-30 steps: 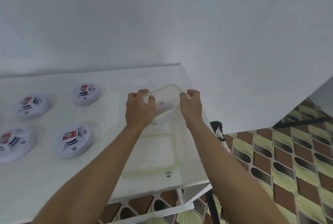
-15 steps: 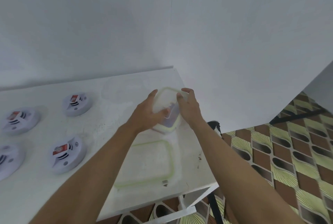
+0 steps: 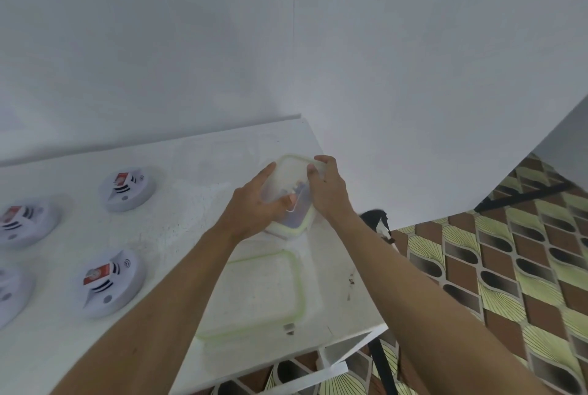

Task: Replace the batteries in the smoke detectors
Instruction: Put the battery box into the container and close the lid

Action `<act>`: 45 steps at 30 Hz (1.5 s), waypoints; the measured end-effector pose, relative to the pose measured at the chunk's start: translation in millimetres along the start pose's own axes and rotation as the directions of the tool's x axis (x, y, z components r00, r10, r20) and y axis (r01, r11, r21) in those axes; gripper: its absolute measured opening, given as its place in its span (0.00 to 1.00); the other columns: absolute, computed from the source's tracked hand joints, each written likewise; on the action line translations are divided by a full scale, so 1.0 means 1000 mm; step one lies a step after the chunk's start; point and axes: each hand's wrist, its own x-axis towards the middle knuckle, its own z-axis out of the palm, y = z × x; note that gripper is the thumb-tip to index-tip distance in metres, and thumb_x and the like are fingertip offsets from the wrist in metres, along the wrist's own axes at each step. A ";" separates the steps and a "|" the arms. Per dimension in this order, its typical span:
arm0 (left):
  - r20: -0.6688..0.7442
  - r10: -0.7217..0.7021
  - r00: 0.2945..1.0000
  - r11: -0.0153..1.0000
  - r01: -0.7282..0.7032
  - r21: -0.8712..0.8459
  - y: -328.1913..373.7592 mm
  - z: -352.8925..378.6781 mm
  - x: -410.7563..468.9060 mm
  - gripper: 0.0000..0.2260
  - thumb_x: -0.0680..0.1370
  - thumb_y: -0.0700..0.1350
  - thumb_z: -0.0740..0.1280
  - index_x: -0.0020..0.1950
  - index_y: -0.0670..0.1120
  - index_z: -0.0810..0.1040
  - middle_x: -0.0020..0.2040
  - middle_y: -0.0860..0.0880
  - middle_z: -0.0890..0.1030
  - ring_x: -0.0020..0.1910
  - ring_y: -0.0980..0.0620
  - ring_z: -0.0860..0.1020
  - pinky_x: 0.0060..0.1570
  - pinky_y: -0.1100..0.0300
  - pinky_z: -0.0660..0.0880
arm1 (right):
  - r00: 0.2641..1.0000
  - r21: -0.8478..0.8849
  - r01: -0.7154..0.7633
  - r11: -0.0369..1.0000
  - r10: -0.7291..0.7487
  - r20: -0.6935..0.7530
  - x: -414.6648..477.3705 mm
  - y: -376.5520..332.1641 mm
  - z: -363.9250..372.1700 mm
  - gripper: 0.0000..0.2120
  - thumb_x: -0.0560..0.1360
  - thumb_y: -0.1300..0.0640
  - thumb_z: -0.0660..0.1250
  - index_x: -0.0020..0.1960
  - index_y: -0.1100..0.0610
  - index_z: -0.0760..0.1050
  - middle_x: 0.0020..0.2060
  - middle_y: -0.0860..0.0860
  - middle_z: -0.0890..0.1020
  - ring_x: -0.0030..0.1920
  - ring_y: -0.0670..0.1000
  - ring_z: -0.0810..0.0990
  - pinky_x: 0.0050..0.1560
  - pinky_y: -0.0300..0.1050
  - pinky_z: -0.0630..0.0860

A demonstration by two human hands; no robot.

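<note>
The small clear container point(image 3: 291, 178) with the pale green rim sits between both hands over the far right corner of the white table point(image 3: 191, 168). It is tipped so that its broad green-edged face looks up towards the camera. Its long axis runs from the near edge, low by the tabletop, up and away towards the wall; whether that low edge touches the table cannot be told. Dark things show through the plastic (too blurred to name). The left hand point(image 3: 251, 207) holds the left side, forefinger laid nearly straight along the rim and thumb bent across the front face. The right hand point(image 3: 327, 187) grips the right side, fingers curled over the far rim. Just in front, flat on the table, lies a larger green-rimmed container point(image 3: 254, 293), its long side running away from the camera. To the left, well apart from the hands, are four round white smoke detectors: one far point(image 3: 127, 189), one near point(image 3: 109, 283), and two at the frame's edge point(image 3: 22, 223) point(image 3: 9, 293).
</note>
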 end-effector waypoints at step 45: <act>-0.107 0.021 0.994 0.975 0.003 0.220 -0.001 -0.023 0.005 0.29 0.75 0.62 0.68 0.71 0.51 0.67 0.67 0.50 0.74 0.63 0.46 0.74 0.60 0.53 0.71 | 0.978 -0.300 0.110 0.948 -0.050 0.202 -0.024 -0.019 -0.003 0.11 0.82 0.47 0.59 0.62 0.45 0.75 0.47 0.49 0.83 0.48 0.53 0.80 0.51 0.48 0.74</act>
